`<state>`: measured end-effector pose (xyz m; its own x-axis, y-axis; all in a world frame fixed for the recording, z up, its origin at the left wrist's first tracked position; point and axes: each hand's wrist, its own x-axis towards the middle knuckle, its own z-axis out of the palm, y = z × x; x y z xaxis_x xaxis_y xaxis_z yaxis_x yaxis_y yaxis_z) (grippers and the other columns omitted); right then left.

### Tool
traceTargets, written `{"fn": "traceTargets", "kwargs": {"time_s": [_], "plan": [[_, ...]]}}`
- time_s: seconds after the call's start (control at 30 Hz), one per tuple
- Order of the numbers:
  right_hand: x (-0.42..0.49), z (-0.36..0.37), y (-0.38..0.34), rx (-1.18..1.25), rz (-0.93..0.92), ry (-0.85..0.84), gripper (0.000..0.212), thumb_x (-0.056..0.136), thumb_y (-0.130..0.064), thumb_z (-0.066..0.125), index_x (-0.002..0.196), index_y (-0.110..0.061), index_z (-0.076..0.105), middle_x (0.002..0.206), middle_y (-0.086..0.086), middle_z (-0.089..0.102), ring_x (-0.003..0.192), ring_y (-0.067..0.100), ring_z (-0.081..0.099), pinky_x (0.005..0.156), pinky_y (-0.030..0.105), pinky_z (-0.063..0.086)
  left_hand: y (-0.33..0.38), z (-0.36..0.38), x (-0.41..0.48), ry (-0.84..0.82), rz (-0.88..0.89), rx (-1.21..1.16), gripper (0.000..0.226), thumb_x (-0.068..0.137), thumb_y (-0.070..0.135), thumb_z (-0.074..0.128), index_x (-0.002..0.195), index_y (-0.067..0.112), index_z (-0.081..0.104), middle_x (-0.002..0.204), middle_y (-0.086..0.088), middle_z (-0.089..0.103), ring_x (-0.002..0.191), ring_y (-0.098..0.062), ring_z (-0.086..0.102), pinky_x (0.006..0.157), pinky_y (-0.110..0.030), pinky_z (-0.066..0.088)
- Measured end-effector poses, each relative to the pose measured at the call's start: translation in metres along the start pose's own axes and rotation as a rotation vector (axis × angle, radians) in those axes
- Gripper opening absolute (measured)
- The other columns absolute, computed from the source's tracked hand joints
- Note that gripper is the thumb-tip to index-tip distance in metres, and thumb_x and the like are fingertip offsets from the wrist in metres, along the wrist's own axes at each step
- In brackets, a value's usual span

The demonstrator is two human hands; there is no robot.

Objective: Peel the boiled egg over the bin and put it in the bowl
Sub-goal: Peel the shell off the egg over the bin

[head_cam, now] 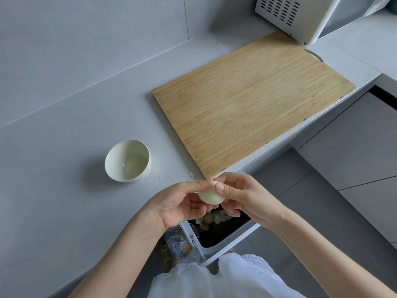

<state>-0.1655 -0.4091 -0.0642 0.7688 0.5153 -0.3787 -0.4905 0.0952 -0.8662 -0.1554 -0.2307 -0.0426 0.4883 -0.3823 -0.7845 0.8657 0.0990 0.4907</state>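
Note:
A pale, smooth boiled egg (210, 197) is held between both hands just past the counter's front edge. My left hand (180, 205) cups it from the left with curled fingers. My right hand (242, 198) pinches its top and right side, thumb on the egg. Directly below stands a white bin (217, 248) with a dark liner and shell pieces (217, 218) inside. A white bowl (128, 161) sits on the grey counter to the upper left of the hands, with nothing in it.
A wooden cutting board (253, 102) lies on the counter behind the hands. One shell fragment (192, 174) rests on the counter near the board's corner. A white microwave (309, 16) stands at the back right. Grey cabinet fronts (354, 151) are at right.

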Motion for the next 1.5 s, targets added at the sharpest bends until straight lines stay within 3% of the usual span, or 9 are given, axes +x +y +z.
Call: {"fn": "traceTargets", "kwargs": {"time_s": [0.23, 0.33, 0.5, 0.63, 0.8, 0.93, 1.13, 1.37, 1.5], "plan": [[-0.001, -0.005, 0.001, 0.080, 0.032, -0.075, 0.037, 0.090, -0.028, 0.052, 0.098, 0.007, 0.059, 0.084, 0.024, 0.058, 0.052, 0.017, 0.051, 0.041, 0.020, 0.041, -0.001, -0.001, 0.000, -0.028, -0.010, 0.005, 0.036, 0.066, 0.026, 0.069, 0.094, 0.004, 0.071, 0.066, -0.011, 0.067, 0.052, -0.014, 0.061, 0.045, -0.017, 0.050], [-0.002, -0.003, 0.002, 0.105, 0.025, -0.068, 0.041, 0.094, -0.034, 0.044, 0.106, 0.001, 0.062, 0.084, 0.024, 0.057, 0.055, 0.018, 0.051, 0.045, 0.021, 0.043, -0.002, -0.003, 0.002, -0.032, -0.006, 0.015, 0.043, 0.066, 0.027, 0.069, 0.101, 0.002, 0.069, 0.067, -0.011, 0.067, 0.052, -0.013, 0.061, 0.045, -0.017, 0.051], [-0.001, 0.000, 0.002, -0.180, 0.001, 0.016, 0.036, 0.076, -0.041, 0.069, 0.094, -0.010, 0.062, 0.077, 0.014, 0.063, 0.054, 0.020, 0.045, 0.047, 0.028, 0.036, -0.003, -0.005, 0.003, -0.038, 0.002, 0.042, 0.039, 0.064, 0.026, 0.070, 0.095, 0.003, 0.070, 0.066, -0.010, 0.068, 0.054, -0.013, 0.064, 0.045, -0.018, 0.051], [-0.002, -0.002, -0.002, -0.032, 0.000, -0.062, 0.024, 0.082, -0.024, 0.064, 0.098, -0.007, 0.064, 0.078, 0.012, 0.063, 0.053, 0.017, 0.047, 0.046, 0.023, 0.038, -0.002, -0.007, 0.001, -0.076, 0.011, 0.042, 0.030, 0.067, 0.024, 0.071, 0.091, 0.006, 0.074, 0.067, -0.009, 0.067, 0.055, -0.014, 0.062, 0.047, -0.019, 0.052], [-0.003, -0.007, -0.002, 0.183, 0.039, -0.139, 0.031, 0.087, -0.016, 0.053, 0.115, -0.005, 0.062, 0.078, 0.012, 0.062, 0.058, 0.014, 0.053, 0.050, 0.019, 0.045, -0.001, -0.011, 0.002, -0.146, 0.055, 0.079, 0.082, 0.040, 0.035, 0.091, 0.109, 0.000, 0.065, 0.073, -0.010, 0.068, 0.059, -0.015, 0.063, 0.050, -0.020, 0.054], [-0.004, -0.006, -0.003, 0.250, 0.026, -0.166, 0.035, 0.092, -0.017, 0.045, 0.121, -0.002, 0.056, 0.082, 0.016, 0.059, 0.065, 0.016, 0.054, 0.055, 0.021, 0.047, -0.001, -0.015, 0.001, -0.137, 0.078, 0.039, 0.088, 0.037, 0.035, 0.092, 0.111, -0.002, 0.062, 0.078, -0.012, 0.068, 0.061, -0.017, 0.064, 0.052, -0.021, 0.055], [-0.003, 0.011, -0.008, -0.089, -0.050, 0.047, 0.032, 0.082, -0.036, 0.062, 0.106, -0.015, 0.066, 0.084, 0.017, 0.055, 0.064, 0.021, 0.042, 0.053, 0.024, 0.037, -0.003, -0.016, 0.000, -0.114, 0.106, 0.040, 0.074, 0.046, 0.028, 0.089, 0.110, 0.001, 0.062, 0.080, -0.010, 0.068, 0.066, -0.016, 0.067, 0.056, -0.022, 0.055], [-0.006, 0.000, -0.006, 0.282, -0.032, -0.081, 0.028, 0.086, -0.001, 0.053, 0.112, -0.002, 0.063, 0.095, 0.017, 0.054, 0.068, 0.015, 0.054, 0.060, 0.021, 0.049, -0.003, -0.018, -0.003, -0.156, 0.169, -0.018, 0.058, 0.034, 0.030, 0.094, 0.086, 0.011, 0.073, 0.083, -0.009, 0.072, 0.072, -0.017, 0.069, 0.059, -0.024, 0.056], [-0.011, -0.005, -0.005, 0.353, -0.038, -0.058, 0.032, 0.084, 0.004, 0.051, 0.116, 0.005, 0.058, 0.082, 0.014, 0.054, 0.072, 0.019, 0.059, 0.067, 0.026, 0.052, -0.003, -0.019, -0.004, -0.177, 0.209, -0.046, 0.058, 0.034, 0.024, 0.094, 0.087, 0.013, 0.073, 0.087, -0.010, 0.072, 0.075, -0.018, 0.069, 0.060, -0.025, 0.056]]}}
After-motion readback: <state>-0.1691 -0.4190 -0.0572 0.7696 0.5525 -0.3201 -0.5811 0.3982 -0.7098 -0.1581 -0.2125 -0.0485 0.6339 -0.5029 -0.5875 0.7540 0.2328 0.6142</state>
